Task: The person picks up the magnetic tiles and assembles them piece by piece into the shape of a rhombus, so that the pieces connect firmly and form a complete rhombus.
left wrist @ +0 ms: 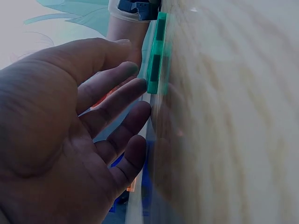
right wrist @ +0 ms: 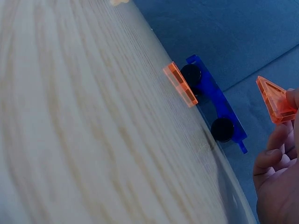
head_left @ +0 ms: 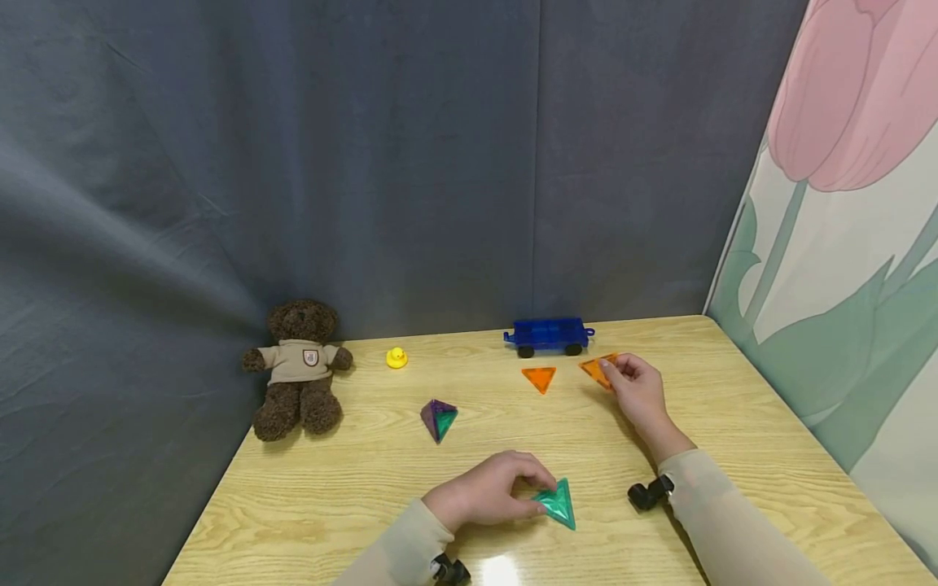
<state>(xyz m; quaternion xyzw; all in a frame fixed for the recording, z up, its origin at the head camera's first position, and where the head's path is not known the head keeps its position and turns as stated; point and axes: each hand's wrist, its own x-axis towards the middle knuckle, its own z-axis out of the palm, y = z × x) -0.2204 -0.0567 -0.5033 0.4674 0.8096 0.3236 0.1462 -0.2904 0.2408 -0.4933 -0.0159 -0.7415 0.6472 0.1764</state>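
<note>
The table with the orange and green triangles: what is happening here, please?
A person's right hand pinches a translucent orange triangular tile above the wood-grained table. The left hand is beside a translucent green triangular tile lying on the table; whether it touches is unclear. A second orange triangular tile lies in front of a blue plastic wagon, and a small purple-and-green pyramid is farther left.
</note>
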